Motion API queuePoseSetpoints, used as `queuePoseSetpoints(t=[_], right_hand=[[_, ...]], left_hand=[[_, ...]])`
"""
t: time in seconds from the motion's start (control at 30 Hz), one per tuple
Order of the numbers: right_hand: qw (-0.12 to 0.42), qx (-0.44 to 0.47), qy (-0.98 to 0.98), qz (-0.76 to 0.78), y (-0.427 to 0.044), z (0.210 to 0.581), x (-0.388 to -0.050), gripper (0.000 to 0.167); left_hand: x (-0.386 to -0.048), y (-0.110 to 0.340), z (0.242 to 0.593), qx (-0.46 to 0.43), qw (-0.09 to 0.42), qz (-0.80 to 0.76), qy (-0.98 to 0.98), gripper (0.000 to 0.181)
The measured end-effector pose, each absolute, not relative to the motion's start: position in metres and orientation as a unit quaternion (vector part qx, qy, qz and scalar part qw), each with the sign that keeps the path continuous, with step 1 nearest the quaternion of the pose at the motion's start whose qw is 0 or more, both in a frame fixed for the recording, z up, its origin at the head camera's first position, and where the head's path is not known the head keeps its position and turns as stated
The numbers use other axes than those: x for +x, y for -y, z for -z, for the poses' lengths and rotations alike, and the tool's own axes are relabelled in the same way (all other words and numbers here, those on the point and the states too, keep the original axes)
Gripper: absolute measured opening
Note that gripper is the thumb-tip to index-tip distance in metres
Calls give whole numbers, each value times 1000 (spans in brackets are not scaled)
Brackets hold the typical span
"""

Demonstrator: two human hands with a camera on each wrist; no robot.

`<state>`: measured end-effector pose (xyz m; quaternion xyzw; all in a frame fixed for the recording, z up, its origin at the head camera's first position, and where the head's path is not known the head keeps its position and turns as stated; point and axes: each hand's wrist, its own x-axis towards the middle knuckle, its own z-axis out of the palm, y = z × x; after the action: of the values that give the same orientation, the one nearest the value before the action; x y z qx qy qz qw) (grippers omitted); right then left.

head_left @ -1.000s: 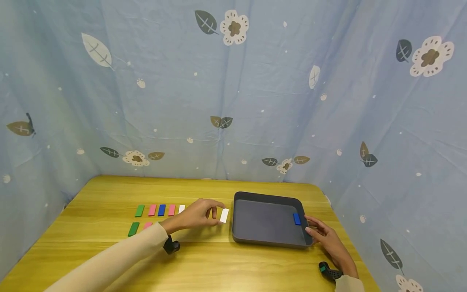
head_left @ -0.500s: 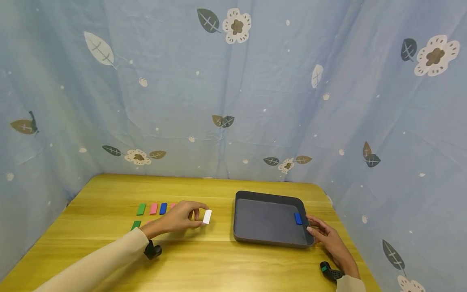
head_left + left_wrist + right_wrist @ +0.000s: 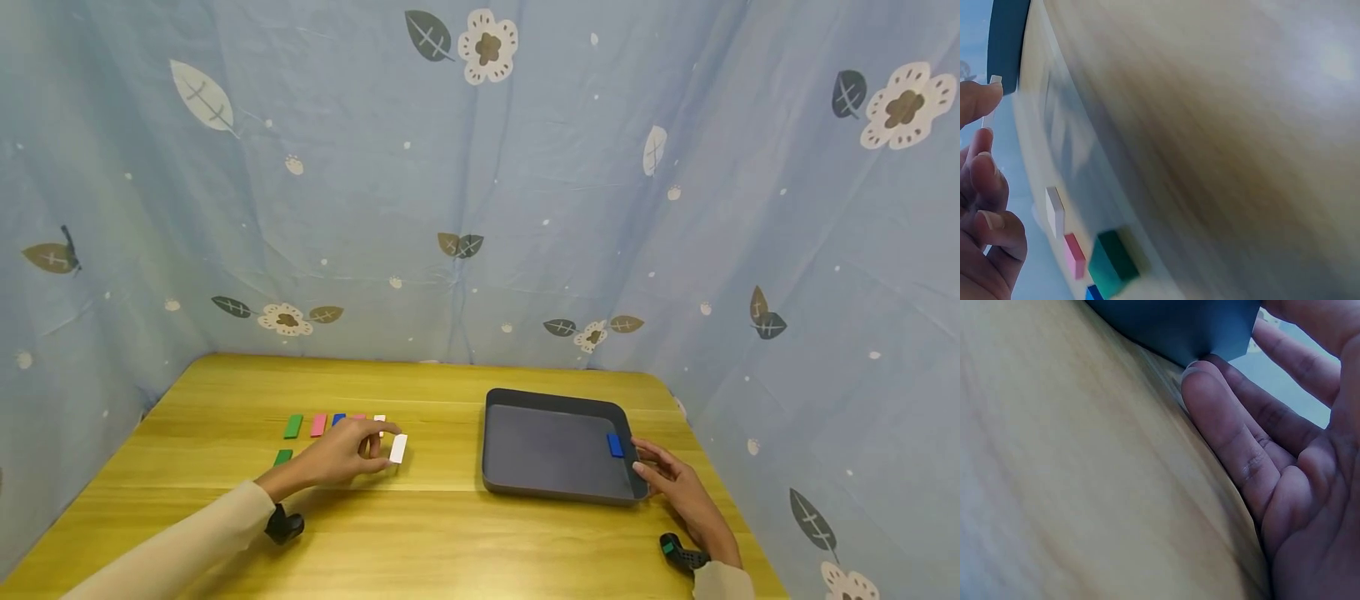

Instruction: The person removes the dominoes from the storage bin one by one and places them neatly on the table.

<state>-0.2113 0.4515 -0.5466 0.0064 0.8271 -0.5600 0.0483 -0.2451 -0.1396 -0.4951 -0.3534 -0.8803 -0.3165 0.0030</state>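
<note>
My left hand (image 3: 341, 452) pinches a small white rectangular block (image 3: 398, 449) between thumb and fingers, above the table left of the tray. In the left wrist view only a thin edge of that block (image 3: 989, 119) shows. Near this hand lie a green block (image 3: 293, 427), a pink block (image 3: 318, 425), a partly covered blue block (image 3: 340, 418) and another white block (image 3: 380, 421). At the right wall of a dark grey tray (image 3: 558, 493), my right hand (image 3: 678, 487) grips the rim; its lower fingers touch the outside in the right wrist view. A blue block (image 3: 615, 445) is inside the tray.
A second, darker green block (image 3: 282, 457) sits nearer the front, partly behind the left forearm. The yellow wooden table (image 3: 442, 550) is bordered by a light blue patterned curtain (image 3: 390, 200) at the back and sides.
My left hand has moved left with the white block, away from the tray and toward the rows of blocks. The right hand stays at the tray's right wall.
</note>
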Motion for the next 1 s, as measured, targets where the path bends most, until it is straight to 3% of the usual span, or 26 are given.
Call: queuePoseSetpoints(t=[0.3,1.0], right_hand=[[42,10,-827,560,-451,545,-211,59],[49,3,-826,562,-452,546,-210,59]], left_hand=[[-238,160,501,-329,20,320,888,43],[-232,190,504,-282,-22,292,914,48]])
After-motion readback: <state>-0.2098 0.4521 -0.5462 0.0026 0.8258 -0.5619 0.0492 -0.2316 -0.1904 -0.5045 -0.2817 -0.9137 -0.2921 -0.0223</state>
